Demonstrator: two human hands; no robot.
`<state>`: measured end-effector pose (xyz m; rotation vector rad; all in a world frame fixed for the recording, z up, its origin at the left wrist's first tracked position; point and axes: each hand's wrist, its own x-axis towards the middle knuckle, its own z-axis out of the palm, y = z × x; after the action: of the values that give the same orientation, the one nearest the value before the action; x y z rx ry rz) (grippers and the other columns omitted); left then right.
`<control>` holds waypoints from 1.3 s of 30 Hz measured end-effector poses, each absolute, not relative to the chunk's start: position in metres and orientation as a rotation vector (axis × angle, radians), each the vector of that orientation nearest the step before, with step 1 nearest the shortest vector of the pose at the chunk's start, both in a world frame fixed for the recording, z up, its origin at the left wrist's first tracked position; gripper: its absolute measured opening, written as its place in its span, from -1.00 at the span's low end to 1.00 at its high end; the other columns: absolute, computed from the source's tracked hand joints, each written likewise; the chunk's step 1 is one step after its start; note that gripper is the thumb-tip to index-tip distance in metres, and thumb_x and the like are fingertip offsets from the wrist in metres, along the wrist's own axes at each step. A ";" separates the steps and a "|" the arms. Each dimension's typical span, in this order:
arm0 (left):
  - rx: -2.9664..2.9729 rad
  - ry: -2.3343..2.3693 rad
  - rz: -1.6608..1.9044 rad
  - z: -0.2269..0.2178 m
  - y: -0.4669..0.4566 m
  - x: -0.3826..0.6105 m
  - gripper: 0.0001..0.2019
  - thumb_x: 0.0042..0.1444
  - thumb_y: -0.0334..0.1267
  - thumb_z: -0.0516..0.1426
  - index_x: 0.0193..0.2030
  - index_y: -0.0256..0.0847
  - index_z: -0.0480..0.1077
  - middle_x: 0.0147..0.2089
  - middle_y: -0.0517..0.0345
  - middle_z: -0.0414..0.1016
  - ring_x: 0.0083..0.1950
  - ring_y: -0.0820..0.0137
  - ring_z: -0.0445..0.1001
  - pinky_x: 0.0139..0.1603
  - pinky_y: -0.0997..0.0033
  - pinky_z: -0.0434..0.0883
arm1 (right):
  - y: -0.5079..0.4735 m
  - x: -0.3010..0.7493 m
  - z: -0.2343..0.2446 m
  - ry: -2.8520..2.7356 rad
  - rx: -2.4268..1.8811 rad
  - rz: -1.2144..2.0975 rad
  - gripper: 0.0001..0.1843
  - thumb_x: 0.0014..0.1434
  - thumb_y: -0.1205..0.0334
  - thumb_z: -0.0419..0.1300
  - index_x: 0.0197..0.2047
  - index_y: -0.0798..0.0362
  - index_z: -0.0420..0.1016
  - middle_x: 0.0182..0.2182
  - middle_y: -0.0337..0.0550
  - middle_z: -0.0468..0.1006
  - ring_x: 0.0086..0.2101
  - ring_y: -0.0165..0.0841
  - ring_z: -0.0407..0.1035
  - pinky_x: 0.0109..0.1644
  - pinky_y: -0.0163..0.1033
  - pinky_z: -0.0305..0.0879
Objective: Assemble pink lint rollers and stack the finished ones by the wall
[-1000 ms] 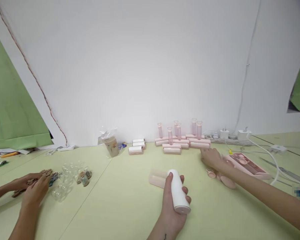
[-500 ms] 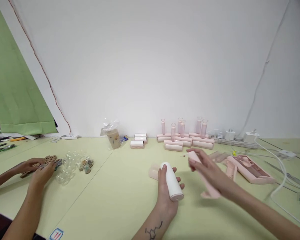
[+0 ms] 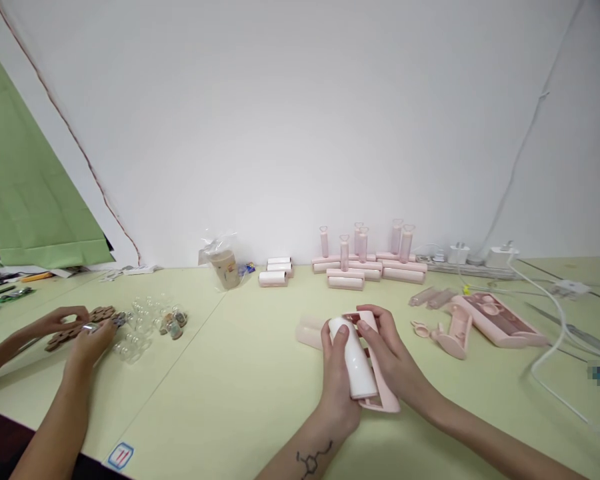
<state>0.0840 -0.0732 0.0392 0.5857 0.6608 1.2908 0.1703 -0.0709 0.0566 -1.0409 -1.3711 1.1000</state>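
My left hand (image 3: pixel 341 373) is wrapped round a white lint roll (image 3: pixel 356 363), which tilts with its lower end toward me. My right hand (image 3: pixel 393 347) grips a pink plastic roller case (image 3: pixel 383 393) with an open recess. The roll lies against the case, partly over the recess; I cannot tell whether it is seated. Behind my left hand a pale pink piece (image 3: pixel 309 332) lies on the table. To the right lie a pink handle-shaped part (image 3: pixel 455 333), a small pink ring piece (image 3: pixel 421 329) and a larger pink case (image 3: pixel 500 320).
By the wall stand several pink rollers (image 3: pixel 346 280) with upright handles, and several white rolls (image 3: pixel 273 279). A bagged cup (image 3: pixel 226 268) is left of them. Another person's hands (image 3: pixel 87 340) handle small items beside clear glass bottles (image 3: pixel 140 327). A white cable (image 3: pixel 563 320) runs along the right.
My right hand has brought the pink case left and against the white roll. The roll stays in my left hand. The other person's hands have shifted slightly.
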 end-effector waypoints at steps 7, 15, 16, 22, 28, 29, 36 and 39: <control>0.924 0.626 1.089 0.045 -0.069 0.070 -0.41 -0.18 -0.23 0.27 -0.03 -0.07 0.05 -0.18 0.12 0.36 -0.28 0.37 0.43 -0.31 0.42 0.37 | -0.059 0.198 0.064 -1.577 -1.161 0.969 -0.73 0.18 -0.07 -0.08 -0.19 -0.07 0.17 -0.27 -0.22 0.37 -0.32 -0.32 0.35 -0.31 -0.23 0.32; 1.612 0.912 0.650 0.036 -0.070 0.043 -0.29 -0.30 -0.20 0.30 0.05 -0.08 0.13 -0.30 0.18 0.36 -0.30 0.33 0.36 -0.38 0.47 0.28 | -0.077 0.247 0.078 -2.307 -1.319 0.668 -0.88 0.04 0.18 0.08 -0.31 -0.05 0.36 -0.37 -0.22 0.47 -0.40 -0.30 0.34 -0.41 -0.26 0.20; 1.672 0.941 0.583 0.035 -0.071 0.042 -0.27 -0.31 -0.18 0.30 0.07 -0.06 0.13 -0.28 0.16 0.38 -0.27 0.28 0.37 -0.35 0.43 0.29 | -0.082 0.245 0.077 -2.367 -1.371 0.586 -0.92 -0.01 0.20 0.11 -0.38 -0.03 0.36 -0.42 -0.22 0.46 -0.43 -0.29 0.33 -0.44 -0.26 0.16; 1.900 0.766 0.393 0.041 -0.075 0.037 -0.47 -0.22 -0.19 0.25 -0.02 -0.02 0.28 -0.11 0.14 0.41 -0.13 0.19 0.39 -0.21 0.34 0.31 | -0.102 0.226 0.066 -2.516 -1.443 0.517 -0.84 -0.15 0.38 0.05 -0.43 0.01 0.37 -0.47 -0.18 0.46 -0.47 -0.27 0.34 -0.47 -0.29 0.06; 2.016 0.754 0.026 0.053 -0.066 0.041 -0.28 -0.42 -0.23 0.31 0.00 -0.07 0.20 -0.12 0.22 0.37 -0.18 0.24 0.39 -0.34 0.44 0.29 | -0.106 0.231 0.056 -2.472 -1.377 0.639 -0.78 -0.12 0.46 -0.03 -0.44 0.03 0.37 -0.47 -0.22 0.48 -0.46 -0.35 0.34 -0.46 -0.35 0.07; 2.024 0.770 -0.012 0.053 -0.065 0.042 -0.27 -0.44 -0.21 0.31 0.00 -0.08 0.18 -0.13 0.23 0.36 -0.19 0.25 0.39 -0.36 0.46 0.28 | -0.106 0.232 0.056 -2.473 -1.373 0.659 -0.78 -0.12 0.47 -0.04 -0.45 0.03 0.36 -0.48 -0.22 0.48 -0.47 -0.36 0.34 -0.47 -0.36 0.07; 2.090 0.836 -0.031 0.056 -0.067 0.038 -0.29 -0.36 -0.14 0.29 0.01 -0.06 0.14 -0.13 0.21 0.35 -0.20 0.26 0.38 -0.41 0.49 0.24 | -0.106 0.224 0.057 -2.446 -1.409 0.631 -0.85 -0.13 0.46 -0.03 -0.54 0.05 0.29 -0.53 -0.25 0.46 -0.52 -0.41 0.30 -0.50 -0.38 0.02; 2.115 0.786 -0.023 0.061 -0.068 0.034 -0.33 -0.32 -0.14 0.28 0.01 -0.05 0.16 -0.16 0.23 0.37 -0.23 0.28 0.39 -0.42 0.49 0.25 | -0.105 0.223 0.060 -2.453 -1.408 0.635 -0.85 -0.12 0.45 -0.03 -0.54 0.04 0.30 -0.54 -0.25 0.45 -0.52 -0.40 0.28 -0.50 -0.36 0.02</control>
<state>0.0339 -0.0678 0.0610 2.1154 0.7857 -0.0232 0.2233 -0.1051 0.0596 -1.4075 -2.4534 0.6351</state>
